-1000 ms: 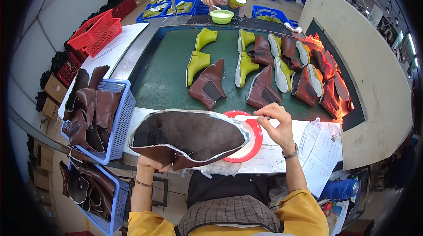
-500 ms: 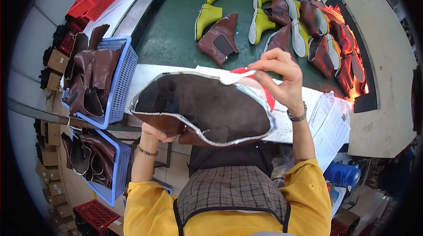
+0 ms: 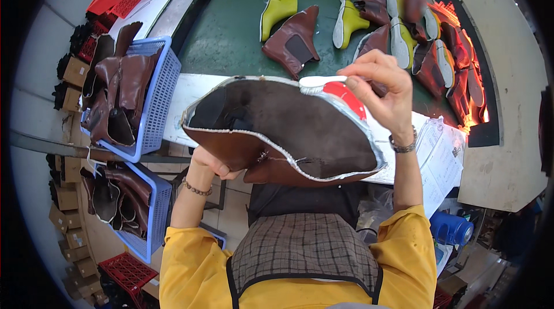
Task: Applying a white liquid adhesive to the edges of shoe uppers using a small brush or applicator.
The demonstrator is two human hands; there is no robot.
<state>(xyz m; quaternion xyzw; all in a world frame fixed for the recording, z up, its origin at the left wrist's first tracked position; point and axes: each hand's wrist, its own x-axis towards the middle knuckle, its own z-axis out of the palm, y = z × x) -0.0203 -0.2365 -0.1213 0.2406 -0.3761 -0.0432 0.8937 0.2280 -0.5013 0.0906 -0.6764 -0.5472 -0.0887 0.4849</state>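
Observation:
My left hand grips a brown leather boot upper from below, its fingers partly hidden under the leather. The upper's dark lining faces me, and a whitish edge runs round the opening. Between the fingertips of my right hand is a small white tool with a rounded, spoon-like head, lying against the far edge of the upper. Just behind that edge shows part of a round red-and-white dish, mostly covered by the upper.
Yellow-green shoe lasts and brown boot uppers lie on a green belt, running toward a glowing heater opening at right. Blue baskets of uppers stand at left. Written sheets lie on the table's right.
Both hands and the upper have shifted a little to the right and away from me. The white tool has slid along the far edge, and more of the red dish shows. Items on the belt have moved right.

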